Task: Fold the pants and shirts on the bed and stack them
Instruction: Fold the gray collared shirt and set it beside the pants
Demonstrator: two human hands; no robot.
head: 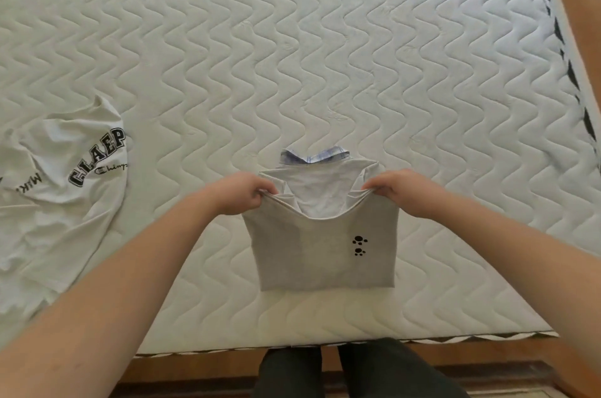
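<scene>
A light grey garment (312, 254) with two small black paw prints lies half folded near the front edge of the white quilted mattress (292, 56). Its lower flap is lifted over the upper part. My left hand (242, 194) pinches the flap's left corner and my right hand (401, 191) pinches its right corner. Under it a folded piece with a blue checked collar (312, 157) shows at the far side. An unfolded white T-shirt (68, 189) with black lettering lies crumpled at the left.
The mattress edge (559, 49) with a dark patterned border runs down the right, beside orange-brown flooring. A wooden bed frame (195, 368) and my dark trouser legs (354, 371) are at the bottom.
</scene>
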